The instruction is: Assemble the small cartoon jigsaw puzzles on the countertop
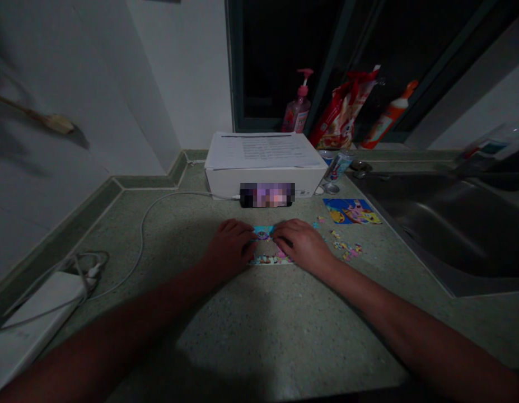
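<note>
Nearby, a cabled phone (267, 196) and white box (265, 152) stand beyond the hands (230, 244).

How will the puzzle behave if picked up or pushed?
Probably light: the puzzle looks thin, lying almost flush with the counter. Lifted, it may sag or come apart, since its middle, between the hands, looks bare. Pushed, it would likely slide flat rather than roll or tip, being so low.
</note>
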`<state>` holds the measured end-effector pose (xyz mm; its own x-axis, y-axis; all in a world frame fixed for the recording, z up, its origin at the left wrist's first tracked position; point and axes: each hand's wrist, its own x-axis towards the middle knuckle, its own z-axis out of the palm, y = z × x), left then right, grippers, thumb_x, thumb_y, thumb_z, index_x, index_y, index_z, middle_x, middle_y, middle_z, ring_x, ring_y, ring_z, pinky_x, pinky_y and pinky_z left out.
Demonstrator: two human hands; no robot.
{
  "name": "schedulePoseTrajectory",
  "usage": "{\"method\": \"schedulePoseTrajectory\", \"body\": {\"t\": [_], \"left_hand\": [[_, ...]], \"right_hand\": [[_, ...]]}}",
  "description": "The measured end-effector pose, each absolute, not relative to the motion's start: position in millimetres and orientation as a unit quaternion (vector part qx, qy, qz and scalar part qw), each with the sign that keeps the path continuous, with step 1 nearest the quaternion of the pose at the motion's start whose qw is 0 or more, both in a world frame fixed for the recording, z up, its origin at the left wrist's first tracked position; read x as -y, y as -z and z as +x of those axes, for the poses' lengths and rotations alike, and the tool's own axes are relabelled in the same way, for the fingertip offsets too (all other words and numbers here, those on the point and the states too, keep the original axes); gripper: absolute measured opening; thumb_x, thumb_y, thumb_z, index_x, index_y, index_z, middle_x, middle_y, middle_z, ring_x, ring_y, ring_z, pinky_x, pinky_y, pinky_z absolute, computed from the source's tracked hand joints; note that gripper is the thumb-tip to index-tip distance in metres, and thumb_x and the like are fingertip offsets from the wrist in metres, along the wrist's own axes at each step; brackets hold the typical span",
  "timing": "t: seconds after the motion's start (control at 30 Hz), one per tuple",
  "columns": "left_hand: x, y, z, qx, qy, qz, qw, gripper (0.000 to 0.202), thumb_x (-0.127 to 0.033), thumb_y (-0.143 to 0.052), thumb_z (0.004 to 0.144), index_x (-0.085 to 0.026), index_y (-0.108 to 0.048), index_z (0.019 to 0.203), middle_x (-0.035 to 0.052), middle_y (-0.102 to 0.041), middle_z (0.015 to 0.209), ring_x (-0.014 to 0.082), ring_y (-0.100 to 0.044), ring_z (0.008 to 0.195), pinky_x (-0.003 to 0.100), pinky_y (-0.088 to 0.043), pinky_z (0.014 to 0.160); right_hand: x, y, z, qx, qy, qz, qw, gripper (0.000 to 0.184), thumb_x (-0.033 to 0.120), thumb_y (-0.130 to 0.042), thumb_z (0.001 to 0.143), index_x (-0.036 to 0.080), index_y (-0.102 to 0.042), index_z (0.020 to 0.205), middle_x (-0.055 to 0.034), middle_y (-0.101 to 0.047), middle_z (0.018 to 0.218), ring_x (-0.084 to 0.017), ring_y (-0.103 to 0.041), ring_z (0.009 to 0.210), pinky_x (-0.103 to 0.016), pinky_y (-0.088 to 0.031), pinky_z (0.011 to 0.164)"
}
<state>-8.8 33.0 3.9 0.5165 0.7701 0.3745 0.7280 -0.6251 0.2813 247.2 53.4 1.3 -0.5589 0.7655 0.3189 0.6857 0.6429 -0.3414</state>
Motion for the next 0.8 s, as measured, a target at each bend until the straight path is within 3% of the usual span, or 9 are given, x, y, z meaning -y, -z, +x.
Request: {"method": "schedulePoseTrajectory", "body": {"t": [0.8], "left_hand": [[-35.8,3.8,-9.4,-0.415,-0.254,0.873,0.030,0.014,-0.021,-0.066,0.102,-0.022,-0.077,0.110,0.0075,-0.080,0.114,0.0273,-0.069,0.110,0.053,-0.054,0.109]], "right_hand": [[-51.5,-1.0,246.4,0.886,-0.052,-0.408,0.217,0.015,0.017,-0.067,0.102,0.022,-0.081,0.105,-0.0101,-0.083,0.110,-0.031,-0.075,0.106,-0.049,-0.059,0.096]]}}
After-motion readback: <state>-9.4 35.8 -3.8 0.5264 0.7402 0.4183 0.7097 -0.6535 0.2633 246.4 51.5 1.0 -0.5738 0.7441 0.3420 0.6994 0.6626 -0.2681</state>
